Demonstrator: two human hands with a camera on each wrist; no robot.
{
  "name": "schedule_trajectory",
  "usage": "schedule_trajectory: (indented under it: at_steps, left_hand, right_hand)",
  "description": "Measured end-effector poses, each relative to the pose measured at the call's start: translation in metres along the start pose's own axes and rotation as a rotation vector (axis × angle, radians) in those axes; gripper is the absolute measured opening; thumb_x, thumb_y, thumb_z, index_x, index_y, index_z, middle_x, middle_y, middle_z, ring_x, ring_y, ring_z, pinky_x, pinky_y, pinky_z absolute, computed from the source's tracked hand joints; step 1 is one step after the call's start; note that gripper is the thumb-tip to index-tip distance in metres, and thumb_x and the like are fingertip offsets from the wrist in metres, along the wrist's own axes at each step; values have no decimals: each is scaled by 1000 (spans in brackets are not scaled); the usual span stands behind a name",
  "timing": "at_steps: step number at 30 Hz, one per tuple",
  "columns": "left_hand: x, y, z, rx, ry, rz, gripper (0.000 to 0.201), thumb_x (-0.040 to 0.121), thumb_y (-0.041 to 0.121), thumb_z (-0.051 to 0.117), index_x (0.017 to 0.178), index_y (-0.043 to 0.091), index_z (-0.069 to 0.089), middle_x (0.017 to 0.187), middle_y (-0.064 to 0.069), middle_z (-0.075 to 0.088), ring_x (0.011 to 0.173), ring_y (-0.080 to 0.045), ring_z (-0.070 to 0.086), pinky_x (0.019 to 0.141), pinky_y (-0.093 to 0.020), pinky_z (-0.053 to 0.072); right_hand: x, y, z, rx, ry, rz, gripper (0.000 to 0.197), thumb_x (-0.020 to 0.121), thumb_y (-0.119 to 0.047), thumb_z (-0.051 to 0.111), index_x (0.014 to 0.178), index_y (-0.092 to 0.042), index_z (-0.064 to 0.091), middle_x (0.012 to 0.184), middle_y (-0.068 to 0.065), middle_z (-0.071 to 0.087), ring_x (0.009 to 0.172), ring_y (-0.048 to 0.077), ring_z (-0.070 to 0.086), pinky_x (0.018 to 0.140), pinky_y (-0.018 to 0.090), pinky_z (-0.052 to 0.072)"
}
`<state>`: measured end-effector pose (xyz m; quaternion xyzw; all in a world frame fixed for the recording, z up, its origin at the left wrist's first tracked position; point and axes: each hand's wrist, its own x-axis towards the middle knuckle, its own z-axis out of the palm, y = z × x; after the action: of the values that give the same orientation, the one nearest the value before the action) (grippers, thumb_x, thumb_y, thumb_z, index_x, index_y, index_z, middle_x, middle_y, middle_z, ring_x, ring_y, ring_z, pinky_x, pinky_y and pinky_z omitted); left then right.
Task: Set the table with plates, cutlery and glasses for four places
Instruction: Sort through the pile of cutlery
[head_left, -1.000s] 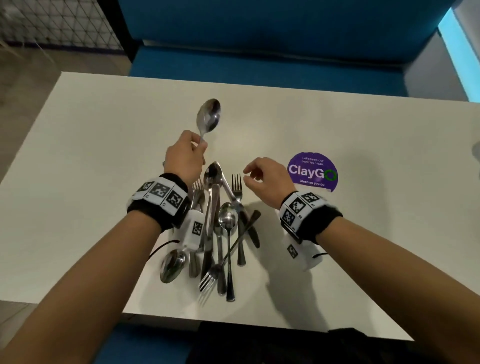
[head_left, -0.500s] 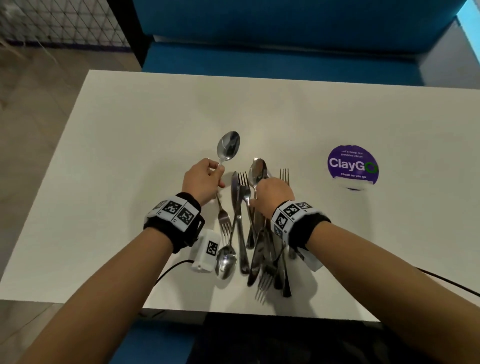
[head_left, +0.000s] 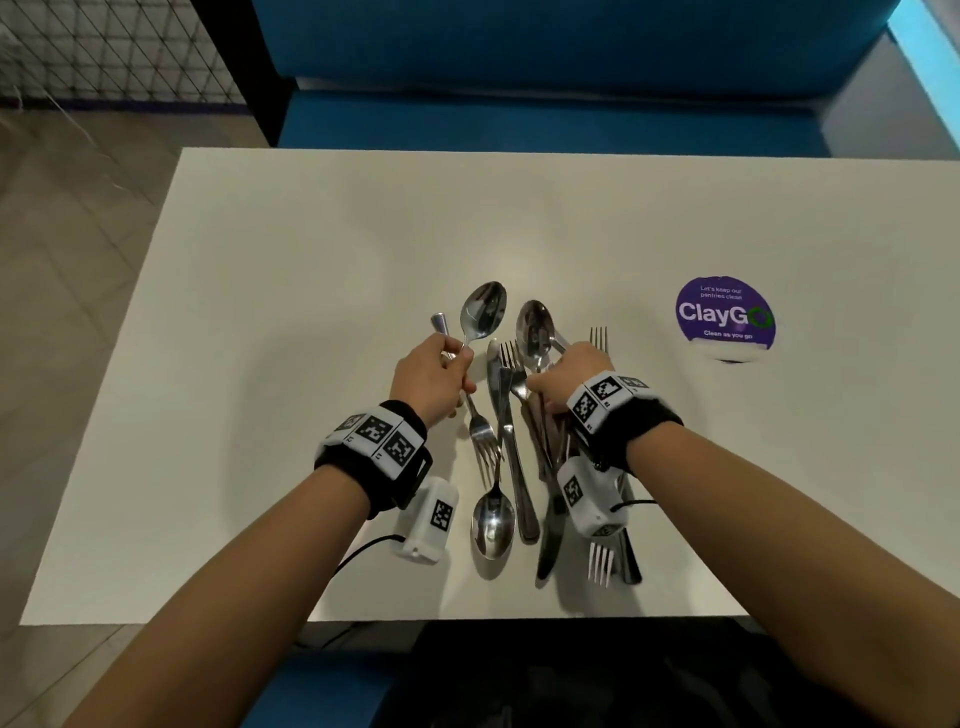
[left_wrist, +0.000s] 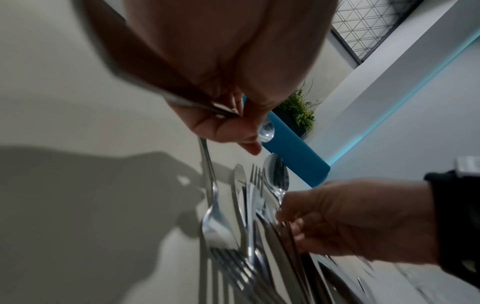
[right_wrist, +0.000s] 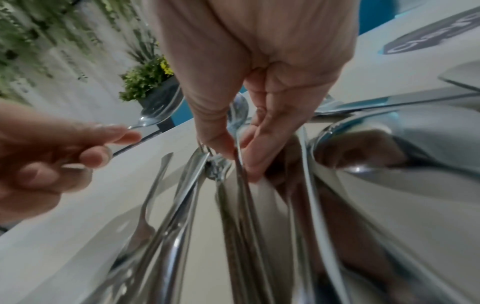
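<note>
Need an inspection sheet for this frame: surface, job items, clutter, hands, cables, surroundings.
Surface: white table, mostly bare.
Job's things: cutlery pile of forks, spoons and knives at the near edge; no plates or glasses seen.
Clutter: round purple sticker on the table's right side.
Hands: left hand grips a spoon and one more handle; right hand pinches a second spoon's handle in the pile.
Cables: black cable runs from the left wrist unit off the near edge.
Surroundings: blue bench behind the table; potted plant; wire mesh panel.
</note>
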<state>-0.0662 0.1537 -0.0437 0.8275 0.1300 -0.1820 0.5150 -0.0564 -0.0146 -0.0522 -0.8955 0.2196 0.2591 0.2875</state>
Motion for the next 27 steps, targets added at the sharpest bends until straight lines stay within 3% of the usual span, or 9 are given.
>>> schedule_trajectory:
  at_steps: [2, 4, 7, 10, 15, 18, 22, 24, 27]
  left_hand:
    - [-1, 0, 2, -31, -20, -12, 13, 98, 26, 49, 104, 16, 55, 70, -2, 64, 49, -11, 51, 45, -22, 41]
    - [-2, 0, 3, -73, -39, -27, 13, 98, 24, 47, 106, 15, 53, 71, -3, 63, 50, -12, 51, 44, -22, 41]
    - [-1, 2, 5, -154, -61, -49, 15, 100, 21, 42, 111, 13, 48, 73, -5, 62, 50, -16, 54, 47, -26, 50]
    - [4, 6, 7, -257, -80, -90, 18, 102, 19, 36, 118, 12, 43, 83, -11, 64, 54, -20, 61, 58, -34, 58]
    - [3, 24, 14, -412, -138, -93, 20, 101, 17, 35, 121, 17, 41, 80, -12, 64, 48, -17, 63, 44, -26, 52]
    - [-4, 27, 19, -430, -139, -83, 21, 103, 21, 31, 122, 22, 41, 73, -11, 61, 41, -14, 58, 40, -25, 49]
    - [-6, 16, 23, -419, -110, -62, 26, 104, 22, 26, 121, 21, 47, 67, -3, 49, 32, -6, 38, 34, -16, 32]
    - [-7, 12, 22, -440, -99, -58, 27, 104, 21, 27, 119, 20, 49, 66, -3, 46, 32, -6, 33, 34, -15, 28]
    - [-11, 8, 15, -457, -78, -73, 28, 104, 27, 30, 98, 18, 56, 59, 0, 42, 32, -3, 30, 35, -16, 26]
  right_hand:
    - [2, 0, -3, 22, 4, 15, 23, 74, -26, 70, 66, -7, 61, 67, 5, 63, 58, 17, 58, 52, 24, 49]
    - [7, 3, -5, 100, 15, -6, 15, 76, -19, 70, 86, -8, 73, 80, 6, 68, 72, 17, 64, 64, 27, 56]
    - [10, 4, -11, 313, 127, -28, 24, 77, -14, 71, 101, -14, 71, 90, 4, 71, 82, 19, 70, 82, 33, 57]
    - [5, -5, -21, 495, 206, -116, 23, 79, -13, 73, 102, -12, 68, 80, 2, 69, 72, 16, 68, 78, 28, 57]
    - [-20, -30, -17, 824, -167, -186, 19, 81, 3, 67, 99, 0, 65, 74, 10, 67, 65, 20, 68, 68, 30, 59]
    - [-29, -37, -13, 686, -215, -239, 18, 83, 2, 65, 101, 0, 63, 70, 8, 64, 50, 8, 65, 49, 18, 54]
    - [-29, -39, -12, 547, -214, -297, 19, 83, 1, 66, 100, -2, 61, 69, 8, 62, 54, 13, 63, 55, 21, 57]
    - [-29, -40, -9, 501, -180, -325, 18, 81, -4, 69, 97, -8, 61, 72, 9, 65, 60, 19, 67, 63, 30, 59]
    - [-30, -39, -8, 309, -16, -398, 19, 75, -21, 76, 90, -16, 66, 78, 2, 70, 72, 18, 69, 70, 31, 57]
